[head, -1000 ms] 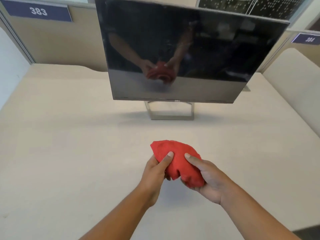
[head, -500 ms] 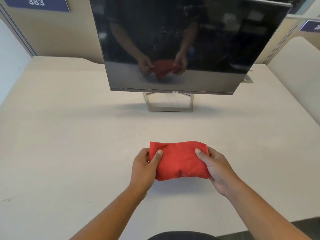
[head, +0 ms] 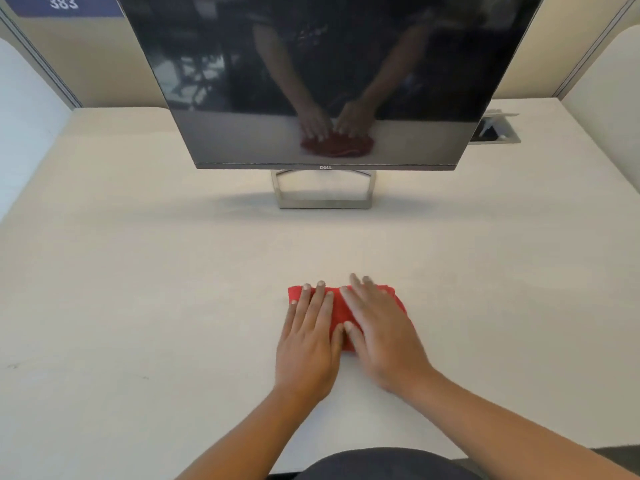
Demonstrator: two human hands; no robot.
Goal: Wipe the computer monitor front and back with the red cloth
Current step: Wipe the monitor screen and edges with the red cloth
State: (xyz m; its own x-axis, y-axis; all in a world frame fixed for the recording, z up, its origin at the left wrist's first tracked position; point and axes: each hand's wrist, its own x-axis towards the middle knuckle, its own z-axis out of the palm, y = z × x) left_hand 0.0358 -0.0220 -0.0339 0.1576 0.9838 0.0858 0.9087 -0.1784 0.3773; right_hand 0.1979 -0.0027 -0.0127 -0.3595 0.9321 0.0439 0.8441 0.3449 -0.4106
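The red cloth [head: 337,306] lies folded flat on the pale desk [head: 138,289], near its front middle. My left hand [head: 308,337] presses on the cloth's left part with straight fingers. My right hand [head: 381,330] lies flat over its right part, fingers spread. Most of the cloth is hidden under both palms. The black monitor [head: 311,81] stands further back on a silver frame stand [head: 323,194], screen off and facing me, mirroring my hands and the cloth.
Beige partition walls [head: 104,64] close off the desk's back and sides. A blue sign reading 383 [head: 62,3] hangs at the back left. A cable hatch [head: 498,131] sits open in the desk behind the monitor's right edge.
The cloth went from being held bunched above the desk to lying flat on it. Both hands let go of its ends and now press down on top.
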